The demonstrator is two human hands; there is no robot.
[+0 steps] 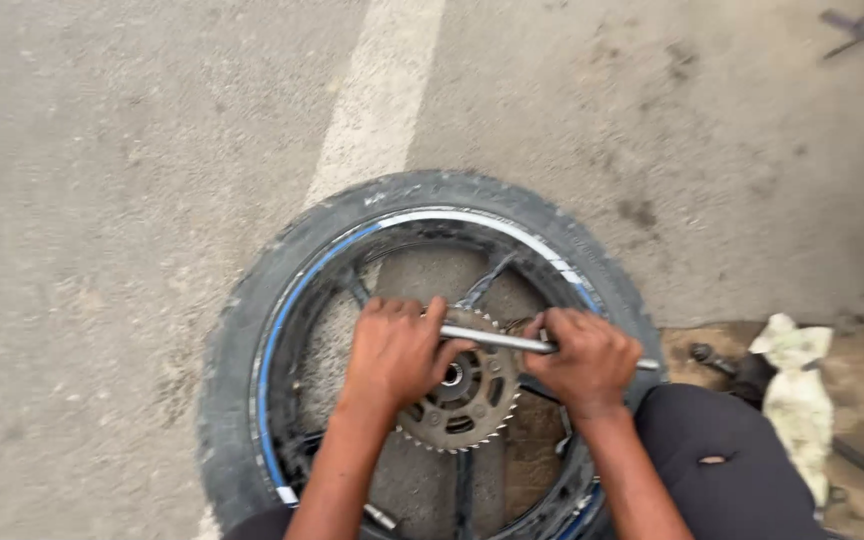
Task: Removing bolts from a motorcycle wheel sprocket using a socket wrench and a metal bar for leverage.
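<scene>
Right now both hands are clamped on a long metal bar (542, 345) that lies across the hub of a motorcycle wheel (422, 360), which rests flat on the concrete ground (132, 150) with a painted white line (377, 100) running under it. The left hand (395, 352) has its grip closed around the bar's inner end, directly over the toothed sprocket (467, 400) at the wheel's centre. The right hand (587, 358) has its grip wrapped tight around the bar further out, near the tyre's (242, 330) right edge, with the bar's tip poking out past the fist.

By the look of it, the step in hand is levering or turning something at the hub, though what the bar engages there is hidden under the left hand. A next move would call for steady, even pressure from both hands, keeping the bar seated so it does not slip off.

A crumpled rag (797, 390) and a few dark tools lie just beside the wheel on the right.
</scene>
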